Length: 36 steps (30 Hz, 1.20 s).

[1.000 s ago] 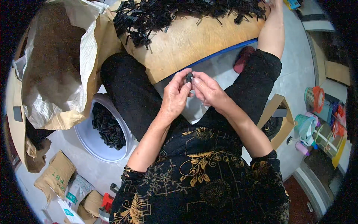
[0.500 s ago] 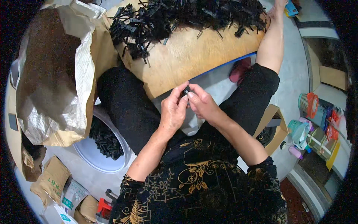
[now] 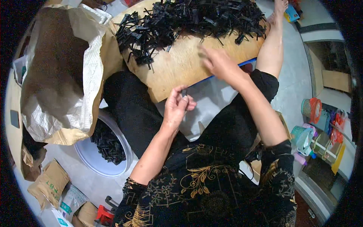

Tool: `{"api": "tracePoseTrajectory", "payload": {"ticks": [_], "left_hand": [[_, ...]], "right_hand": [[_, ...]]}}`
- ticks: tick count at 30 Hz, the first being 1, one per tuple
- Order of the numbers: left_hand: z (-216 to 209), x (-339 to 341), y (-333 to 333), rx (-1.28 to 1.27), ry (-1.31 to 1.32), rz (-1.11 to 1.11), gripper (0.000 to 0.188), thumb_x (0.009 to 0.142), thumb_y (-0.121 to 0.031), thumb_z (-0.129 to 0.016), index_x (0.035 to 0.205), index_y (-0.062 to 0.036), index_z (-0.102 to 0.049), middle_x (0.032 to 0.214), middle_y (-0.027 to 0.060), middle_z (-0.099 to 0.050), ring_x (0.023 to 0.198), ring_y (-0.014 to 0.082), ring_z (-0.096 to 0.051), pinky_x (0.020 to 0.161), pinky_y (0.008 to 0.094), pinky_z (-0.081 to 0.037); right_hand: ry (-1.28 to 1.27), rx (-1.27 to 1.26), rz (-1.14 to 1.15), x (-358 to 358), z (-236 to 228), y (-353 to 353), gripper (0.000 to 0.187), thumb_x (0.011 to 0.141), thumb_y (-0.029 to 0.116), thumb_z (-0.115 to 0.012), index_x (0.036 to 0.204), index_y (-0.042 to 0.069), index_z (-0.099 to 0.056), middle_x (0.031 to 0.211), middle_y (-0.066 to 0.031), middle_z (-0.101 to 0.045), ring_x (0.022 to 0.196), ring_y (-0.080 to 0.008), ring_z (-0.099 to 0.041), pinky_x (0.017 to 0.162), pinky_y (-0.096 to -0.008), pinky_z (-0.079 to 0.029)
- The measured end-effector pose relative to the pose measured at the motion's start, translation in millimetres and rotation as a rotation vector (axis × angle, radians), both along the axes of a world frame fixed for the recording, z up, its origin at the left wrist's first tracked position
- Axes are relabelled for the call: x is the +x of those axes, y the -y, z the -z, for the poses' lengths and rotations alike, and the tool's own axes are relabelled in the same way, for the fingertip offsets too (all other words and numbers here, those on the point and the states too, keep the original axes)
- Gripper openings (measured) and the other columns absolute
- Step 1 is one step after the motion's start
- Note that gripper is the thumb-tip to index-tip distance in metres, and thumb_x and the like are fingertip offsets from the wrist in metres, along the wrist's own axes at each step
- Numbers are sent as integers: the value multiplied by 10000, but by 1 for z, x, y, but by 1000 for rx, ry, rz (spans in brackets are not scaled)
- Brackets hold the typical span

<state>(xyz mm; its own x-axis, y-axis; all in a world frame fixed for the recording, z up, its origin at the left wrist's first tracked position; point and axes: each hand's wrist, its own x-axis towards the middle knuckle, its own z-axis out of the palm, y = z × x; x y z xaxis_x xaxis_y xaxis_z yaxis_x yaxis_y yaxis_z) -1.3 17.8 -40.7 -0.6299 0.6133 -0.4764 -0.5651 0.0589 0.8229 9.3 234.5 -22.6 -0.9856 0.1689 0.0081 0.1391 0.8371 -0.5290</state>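
Observation:
A small black plastic part [image 3: 184, 92] is pinched between the thumb and fingers of my left hand [image 3: 177, 106], just off the near edge of the wooden board [image 3: 170, 77]. Over the board, my right hand [image 3: 219, 64] is stretched out toward a heap of black plastic parts [image 3: 151, 34]. Motion smears its fingers, so I cannot make out whether they hold anything. Thin stems and clip-like bodies lie tangled in the heap along the board's far side.
To my left stands a large open woven sack [image 3: 92, 75]. Below it, a white tub [image 3: 128, 159] holds many black pieces. Brown and white packages [image 3: 53, 179] lie at the lower left. Baskets [image 3: 307, 106] and bagged items stand at the right. My legs flank the board's near edge.
My hands have parted. The right one has moved up and away over the board toward the heap, while the left has stayed near its place, pinching a small black part.

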Motion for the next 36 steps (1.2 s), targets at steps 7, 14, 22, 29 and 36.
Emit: {"api": "tracePoseTrajectory", "payload": {"ticks": [7,14,22,29,36], "left_hand": [[-7,2,4,-83,299,-27,129,927,-218,-450,933,-90,-464,720,19,-518,595,119,-568,524,214,-461],[-4,-8,4,-21,105,-50,164,904,-162,-436,996,-27,-433,736,35,-516,549,106,-521,448,217,-401],[-14,-28,-25,-37,-207,7,670,749,-23,-577,1314,29,-220,853,75,-520,603,101,-526,461,206,-384],[-6,-18,-22,80,-202,110,594,722,-51,-656,1241,10,-374,760,34,-526,614,81,-496,551,206,-413],[4,-8,-18,-109,-538,230,461,781,-47,-610,1203,-42,-422,768,-21,-520,620,36,-432,544,185,-384]], "right_hand": [[-44,385,52,-33,27,-25,130,835,135,-489,929,46,-491,847,-161,-592,797,-364,-577,642,-436,-461],[-152,-401,92,-9,11,25,165,853,135,-524,946,13,-585,746,-97,-588,661,-206,-564,630,-325,-453],[134,-1048,170,29,-17,60,257,922,263,-475,958,37,-591,656,27,-514,501,-31,-414,442,-165,-313],[134,-1314,244,42,-16,65,193,890,271,-544,953,89,-543,583,75,-423,451,-1,-318,392,-168,-218],[188,-1336,388,46,-4,70,159,877,237,-564,897,92,-500,566,68,-419,404,-11,-314,344,-185,-215]]}}
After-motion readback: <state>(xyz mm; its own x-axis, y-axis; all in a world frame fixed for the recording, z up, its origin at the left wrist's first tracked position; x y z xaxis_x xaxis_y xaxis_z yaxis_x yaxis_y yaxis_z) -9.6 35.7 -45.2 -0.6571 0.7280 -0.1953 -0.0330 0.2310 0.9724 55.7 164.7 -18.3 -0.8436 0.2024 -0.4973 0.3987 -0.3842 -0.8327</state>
